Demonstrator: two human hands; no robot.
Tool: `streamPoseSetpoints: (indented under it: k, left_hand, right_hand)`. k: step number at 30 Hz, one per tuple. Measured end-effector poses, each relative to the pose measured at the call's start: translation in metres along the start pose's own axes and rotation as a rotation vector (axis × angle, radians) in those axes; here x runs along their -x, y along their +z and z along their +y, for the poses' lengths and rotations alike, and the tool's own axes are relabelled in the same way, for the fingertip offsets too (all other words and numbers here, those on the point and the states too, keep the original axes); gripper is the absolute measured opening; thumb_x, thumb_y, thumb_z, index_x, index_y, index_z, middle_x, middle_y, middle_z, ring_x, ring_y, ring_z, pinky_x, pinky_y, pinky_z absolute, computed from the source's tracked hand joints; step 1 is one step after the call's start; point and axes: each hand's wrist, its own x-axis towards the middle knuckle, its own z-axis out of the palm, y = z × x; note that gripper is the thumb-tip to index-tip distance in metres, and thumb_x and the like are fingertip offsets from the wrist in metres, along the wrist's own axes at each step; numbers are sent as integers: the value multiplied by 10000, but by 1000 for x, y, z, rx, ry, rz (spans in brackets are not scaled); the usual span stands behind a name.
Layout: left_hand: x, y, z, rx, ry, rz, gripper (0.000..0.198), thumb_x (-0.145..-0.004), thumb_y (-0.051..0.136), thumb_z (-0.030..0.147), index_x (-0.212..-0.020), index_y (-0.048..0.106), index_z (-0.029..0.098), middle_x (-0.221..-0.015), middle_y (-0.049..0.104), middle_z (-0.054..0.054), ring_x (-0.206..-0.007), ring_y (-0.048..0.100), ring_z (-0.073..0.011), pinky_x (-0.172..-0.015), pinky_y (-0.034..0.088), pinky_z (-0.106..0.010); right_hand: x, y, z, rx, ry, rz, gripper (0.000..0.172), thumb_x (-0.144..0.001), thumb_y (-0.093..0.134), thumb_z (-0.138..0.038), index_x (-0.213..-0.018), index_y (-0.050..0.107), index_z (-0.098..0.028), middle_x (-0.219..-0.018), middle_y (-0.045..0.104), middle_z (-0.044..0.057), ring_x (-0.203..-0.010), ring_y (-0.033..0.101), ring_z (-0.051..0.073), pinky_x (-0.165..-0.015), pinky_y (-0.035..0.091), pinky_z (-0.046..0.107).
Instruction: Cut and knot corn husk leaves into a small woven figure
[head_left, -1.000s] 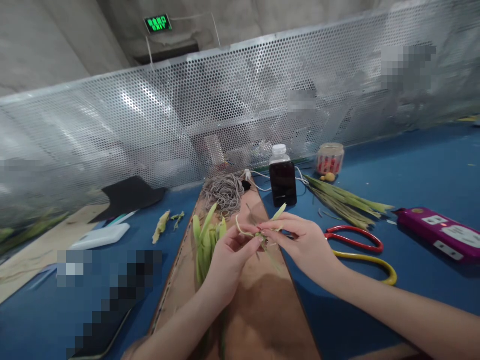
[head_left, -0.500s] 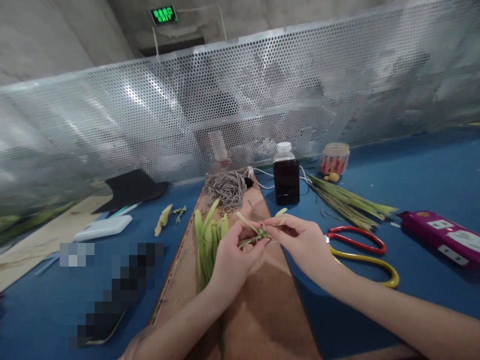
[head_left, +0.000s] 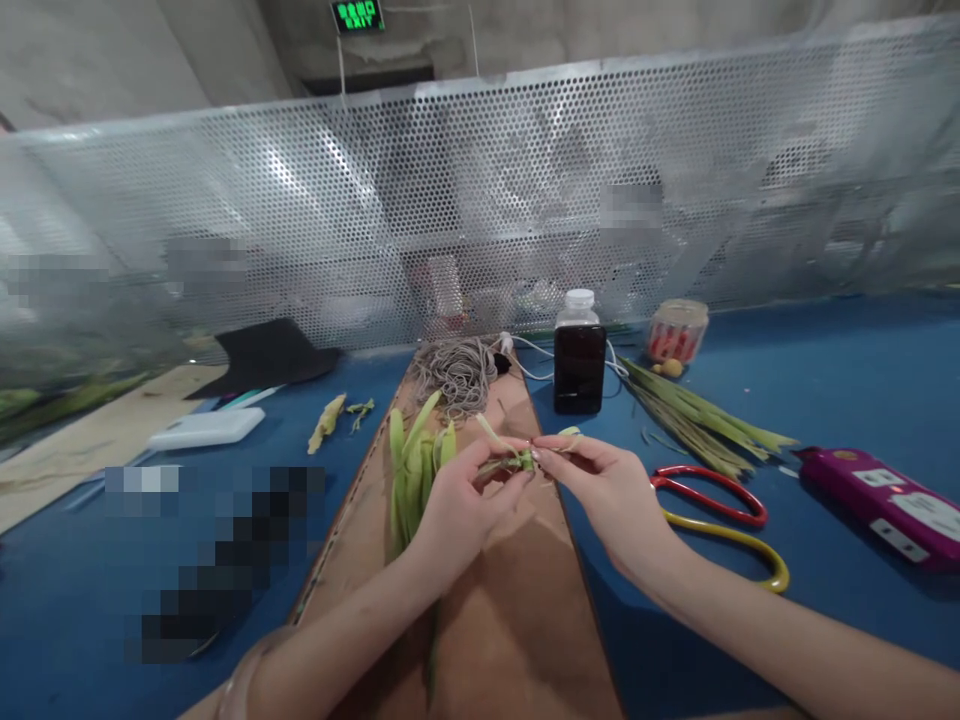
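Observation:
Between my two hands is a small piece woven from green leaf strips, with pale strip ends sticking out. My left hand pinches it from the left, thumb below and fingers above. My right hand is closed on its right side, thumb and forefinger pressed together at a strip. Both hands hover over a long brown board. Beside my left hand lies a bunch of broad green leaves on the board. Scissors with one red and one yellow handle lie right of my right wrist, partly hidden by it.
A heap of grey cord lies at the board's far end. Right of it stand a black device, a bottle and a jar. Long leaves and a purple box lie right. Perforated metal sheeting closes the back.
The woven piece has turned between my fingers, and my right fingertips have moved up against its top. My view has shifted slightly.

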Motion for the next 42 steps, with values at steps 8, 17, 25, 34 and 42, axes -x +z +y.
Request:
streamPoseSetpoints:
  k: [8,17,25,34,42]
  left_hand:
    - [2,1,3,20,-32,16,142,-665,644,200,-798,613,158,-853,672,-38,-761,633,-156,-715,516,-253]
    - [5,5,5,158,-91,51,140,-655,647,209,-746,552,162,-788,643,-20,-686,609,-129,-674,500,-252]
    - [1,-2,6,227,-224,-69,157,-680,635,277,-745,631,135,-653,626,-29,-615,556,-126,-664,463,-273]
    - [0,-8,11,246,-244,-172,121,-718,592,239,-690,635,129,-614,598,-13,-595,524,-102,-627,418,-230]
    - [0,-3,10,178,-229,-128,115,-681,595,227,-630,609,125,-600,582,-13,-525,490,-95,-551,415,-236]
  right_hand:
    - [3,1,-2,12,29,24,189,-620,697,-296,-750,695,-159,-805,695,59,-800,621,217,-771,481,346]
    - [5,1,-5,129,-26,-6,157,-651,674,-294,-748,693,-172,-812,699,57,-802,622,222,-761,482,330]
    - [9,6,-6,105,-91,5,327,-663,658,-312,-946,547,-193,-691,620,2,-646,594,161,-643,494,280]
    - [7,4,-4,24,-106,-46,343,-698,636,-285,-986,461,-219,-620,523,-46,-628,561,148,-633,461,281]
    - [7,2,-6,84,-100,-74,352,-704,620,-285,-1005,459,-199,-628,545,-41,-645,570,150,-661,457,282]
